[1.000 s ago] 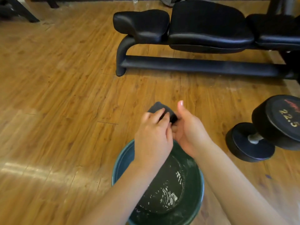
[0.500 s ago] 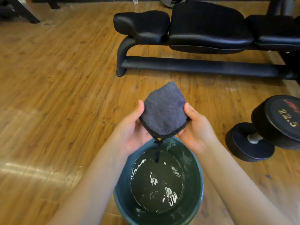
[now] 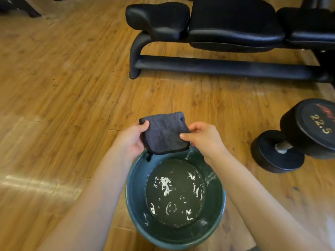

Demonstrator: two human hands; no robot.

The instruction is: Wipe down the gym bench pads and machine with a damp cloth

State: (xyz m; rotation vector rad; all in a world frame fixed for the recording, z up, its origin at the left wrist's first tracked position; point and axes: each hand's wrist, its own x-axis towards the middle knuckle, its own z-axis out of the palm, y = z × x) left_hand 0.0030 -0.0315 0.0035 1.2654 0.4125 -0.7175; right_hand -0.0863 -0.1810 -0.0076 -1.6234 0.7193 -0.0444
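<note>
A wooden plank floor [image 3: 59, 91] fills the scene, and on it at the far side stands one black gym bench [image 3: 226, 67], its long axis running left to right, with three black pads in view: a small contoured pad [image 3: 157, 17] at the left end, a larger middle pad [image 3: 233, 22], and a third pad [image 3: 311, 26] cut off by the right edge. Below the pads one long base bar [image 3: 223, 67] lies parallel to them, ending in a curved foot at the left. Near the bottom centre sits one round teal basin [image 3: 132, 178] holding rippled water with white glints. At the right lies one black dumbbell [image 3: 293, 136], its near-facing end plate reading "22.5" in yellow numerals beneath a red mark too blurred to read. One dark grey cloth [image 3: 164, 133], folded to a rough square with a black stitched edge, hangs just above the far rim of the basin, tilted so its lower corner points near-left, a short black tag dangling there. The left hand [image 3: 133, 140] grasps the cloth's left edge, thumb on top and fingers curled beneath; the right hand [image 3: 204, 137] pinches the right edge between thumb and bent fingers.
</note>
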